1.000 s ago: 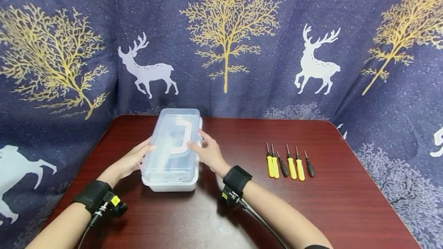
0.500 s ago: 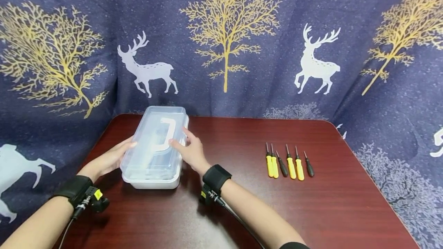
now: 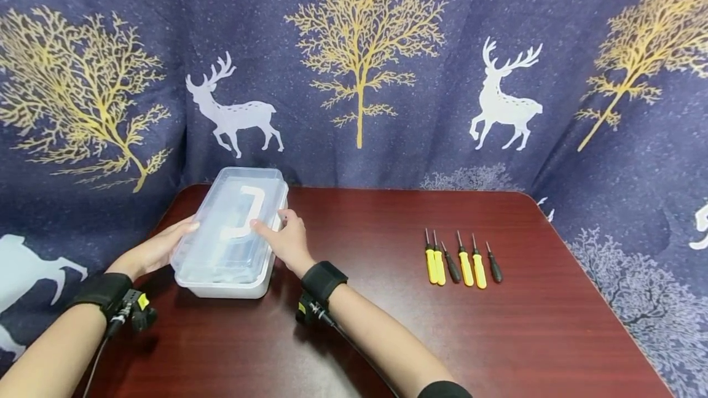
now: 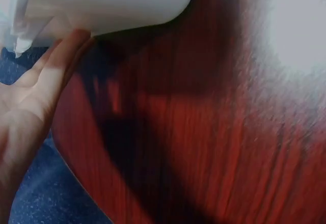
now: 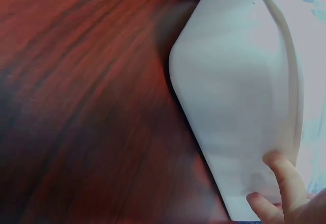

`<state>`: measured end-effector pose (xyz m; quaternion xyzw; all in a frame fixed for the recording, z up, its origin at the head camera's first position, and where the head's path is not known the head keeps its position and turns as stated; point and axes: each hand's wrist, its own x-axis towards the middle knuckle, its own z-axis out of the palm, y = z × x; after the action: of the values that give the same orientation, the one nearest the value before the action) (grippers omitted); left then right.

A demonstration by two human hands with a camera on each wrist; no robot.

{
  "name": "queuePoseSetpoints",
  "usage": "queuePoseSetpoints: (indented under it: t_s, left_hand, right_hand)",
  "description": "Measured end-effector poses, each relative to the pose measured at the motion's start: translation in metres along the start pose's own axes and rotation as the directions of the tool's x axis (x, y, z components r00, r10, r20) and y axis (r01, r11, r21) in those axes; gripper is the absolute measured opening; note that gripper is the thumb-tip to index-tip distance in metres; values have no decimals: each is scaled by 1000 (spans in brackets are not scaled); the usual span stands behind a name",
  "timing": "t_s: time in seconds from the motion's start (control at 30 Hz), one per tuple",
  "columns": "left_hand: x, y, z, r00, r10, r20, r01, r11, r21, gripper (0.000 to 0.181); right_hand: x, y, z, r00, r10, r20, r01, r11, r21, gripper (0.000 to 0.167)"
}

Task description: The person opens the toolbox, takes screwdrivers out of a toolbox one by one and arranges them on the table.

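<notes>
A white plastic storage box (image 3: pixel 221 291) with a clear lid (image 3: pixel 221 201) and a white carrying handle (image 3: pixel 257 209) is at the table's left. My left hand (image 3: pixel 157 248) holds its left side, thumb at the lid's edge; in the left wrist view, the fingers reach against the white wall. On the opposite side, my right hand (image 3: pixel 286 244) grips the box, thumb on the lid near the handle. Two of its fingertips (image 5: pixel 275 158) press the white side wall in the right wrist view. Whatever is inside shows too faintly to make out.
Several screwdrivers lie in a row on the right of the dark red table (image 3: pixel 354 263), some with yellow handles (image 3: pixel 464 269) and others with black handles (image 3: pixel 495 269). A blue curtain (image 3: pixel 409 158) printed with deer and trees hangs close behind the table.
Both hands have moved left together with the box, from near the table's middle toward its left edge. The box now slants a little more. The screwdrivers have stayed where they were.
</notes>
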<state>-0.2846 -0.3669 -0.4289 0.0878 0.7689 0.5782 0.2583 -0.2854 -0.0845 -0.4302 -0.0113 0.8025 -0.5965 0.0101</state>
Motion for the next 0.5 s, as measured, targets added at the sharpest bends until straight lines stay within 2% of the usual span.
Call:
queuePoseSetpoints:
  t_s: [0.27, 0.5]
  left_hand:
    - [1, 0, -15, 999, -25, -28, 26, 998, 48, 66]
    - [0, 0, -14, 1000, -6, -26, 7, 999, 33, 68]
  right_hand:
    - [6, -6, 10, 1000, -14, -19, 15, 1000, 16, 70]
    - [7, -6, 11, 1000, -26, 2, 26, 1000, 15, 70]
